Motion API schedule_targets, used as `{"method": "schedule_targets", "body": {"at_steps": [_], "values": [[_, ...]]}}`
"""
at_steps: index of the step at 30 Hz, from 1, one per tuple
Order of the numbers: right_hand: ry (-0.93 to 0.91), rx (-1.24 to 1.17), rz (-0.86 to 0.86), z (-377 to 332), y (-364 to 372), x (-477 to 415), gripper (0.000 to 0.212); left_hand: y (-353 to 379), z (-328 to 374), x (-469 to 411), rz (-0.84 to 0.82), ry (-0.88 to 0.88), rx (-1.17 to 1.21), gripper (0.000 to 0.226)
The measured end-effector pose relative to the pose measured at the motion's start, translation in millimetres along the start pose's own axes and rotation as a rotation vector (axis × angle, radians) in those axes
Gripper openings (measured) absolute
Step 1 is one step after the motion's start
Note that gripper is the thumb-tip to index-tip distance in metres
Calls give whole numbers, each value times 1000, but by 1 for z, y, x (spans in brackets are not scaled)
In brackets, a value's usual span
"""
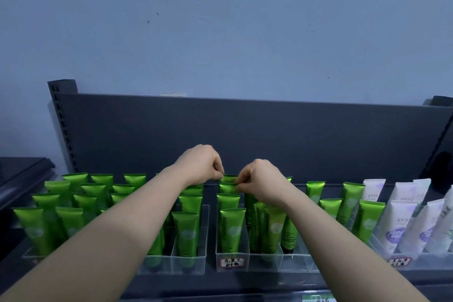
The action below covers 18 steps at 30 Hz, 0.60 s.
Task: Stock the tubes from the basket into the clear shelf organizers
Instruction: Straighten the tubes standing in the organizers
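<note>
**While Both Hands Pinch at the Back of the Centre Lane**

While the person reaches over the shelf, both hands meet just below the centre of the frame. The left hand is curled, and its thumb and fingertips pinch the left end of a crimped top edge among the rear tubes. These are the two green tubes furthest back in the centre lane. The right hand is curled in the same way and pinches at the right ends of those crimps. Which tube of the pair each hand holds cannot be told. The hands are near each other but do not touch.

The rear tubes stand crimp up at the back of a clear organizer in the lower centre of the frame. Two more green tubes stand in single file in front of them in the same lane. A white label with handwritten characters sits on the front wall of this organizer.

Further green tubes stand upright in lanes from the left edge of the frame to right of centre. White tubes lean in lanes at the lower right. A dark back panel crosses the middle of the frame behind the stock. A blue wall fills the upper half.
</note>
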State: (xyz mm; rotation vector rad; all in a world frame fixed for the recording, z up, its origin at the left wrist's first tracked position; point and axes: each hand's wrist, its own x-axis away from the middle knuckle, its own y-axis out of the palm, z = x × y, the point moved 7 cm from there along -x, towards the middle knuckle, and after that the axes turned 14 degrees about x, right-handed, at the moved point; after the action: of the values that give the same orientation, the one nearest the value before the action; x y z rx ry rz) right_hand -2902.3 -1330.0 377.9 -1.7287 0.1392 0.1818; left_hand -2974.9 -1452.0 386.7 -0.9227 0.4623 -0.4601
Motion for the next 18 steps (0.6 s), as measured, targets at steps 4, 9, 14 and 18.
{"method": "schedule_targets", "body": {"at_steps": [4, 9, 14, 18], "values": [[4, -23, -15, 1, 1, 0, 12, 0, 3, 1, 47, 1, 4, 4], [-14, -46, -44, 3, 2, 0, 13, -1, 1, 0, 16, -6, -10, 3], [-20, -52, -60, 5, 0, 3, 15, -1, -4, 1, -27, -20, 35, 8], [-11, -67, -46, 9, -5, 6, 17, -4, -6, 5, -28, -29, 34, 12]]}}
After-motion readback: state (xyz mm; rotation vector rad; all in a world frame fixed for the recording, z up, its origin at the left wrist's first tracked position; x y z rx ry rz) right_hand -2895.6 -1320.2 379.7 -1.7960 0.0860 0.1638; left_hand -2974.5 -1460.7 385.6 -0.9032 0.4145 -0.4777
